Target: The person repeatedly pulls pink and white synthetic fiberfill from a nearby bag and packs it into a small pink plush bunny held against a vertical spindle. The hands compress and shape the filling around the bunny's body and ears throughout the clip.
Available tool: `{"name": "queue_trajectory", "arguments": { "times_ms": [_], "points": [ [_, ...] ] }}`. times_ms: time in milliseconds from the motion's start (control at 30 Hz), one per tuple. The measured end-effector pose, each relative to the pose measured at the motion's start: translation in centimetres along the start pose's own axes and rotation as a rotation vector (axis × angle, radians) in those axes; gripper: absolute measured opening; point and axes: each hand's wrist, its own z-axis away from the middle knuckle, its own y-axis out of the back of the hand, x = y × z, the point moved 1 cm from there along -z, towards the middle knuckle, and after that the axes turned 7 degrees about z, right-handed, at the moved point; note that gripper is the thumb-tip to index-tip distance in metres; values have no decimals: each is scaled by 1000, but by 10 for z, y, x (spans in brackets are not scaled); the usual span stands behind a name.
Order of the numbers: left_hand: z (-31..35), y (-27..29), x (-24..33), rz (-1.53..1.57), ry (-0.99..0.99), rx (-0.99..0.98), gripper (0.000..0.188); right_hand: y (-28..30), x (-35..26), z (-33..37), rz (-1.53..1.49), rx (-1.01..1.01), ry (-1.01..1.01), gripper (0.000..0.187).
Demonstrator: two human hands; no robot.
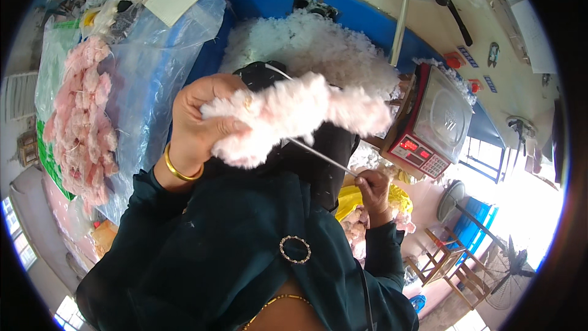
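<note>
A fluffy pale pink plush piece (300,110), with limb-like ends, hangs in front of my lap. My left hand (199,125) is closed on its left end, thumb on the near side. My right hand (373,191), lower and to the right, is closed around a thin metal rod (327,159). The rod slants up and left to the lower edge of the plush; its far end is hidden there, and I cannot tell whether it is inside or behind. Beyond the plush lies a heap of white stuffing fibre (312,43).
A blue-walled bin (355,3) surrounds the stuffing. At the right stands a red digital scale (438,125). On the left, several pink plush pieces (82,129) lie beside clear plastic sheeting (153,79). A yellow bag (350,199), wooden chair (442,257) and fan (508,273) are at the lower right.
</note>
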Motion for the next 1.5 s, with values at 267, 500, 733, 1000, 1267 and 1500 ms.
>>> {"name": "queue_trajectory", "arguments": {
  "times_ms": [267,500,733,1000,1267,1500],
  "points": [
    [8,-13,3,-64,72,-173,29,-17,-3,15,-238,-283,-73,37],
    [26,-19,-4,-286,123,-364,38,-66,-49,34,-309,-9,-48,22],
    [35,-21,-5,-261,41,-309,35,-46,-53,33,-203,-216,-45,22],
    [33,-21,-1,-263,0,-296,37,-49,-55,31,-230,-197,-19,25],
    [35,-26,-6,-266,10,-338,32,-65,-50,44,-646,-200,-285,19],
    [38,-23,-8,-306,-14,-361,31,-58,-30,39,-426,-394,3,31]
  ]
}}
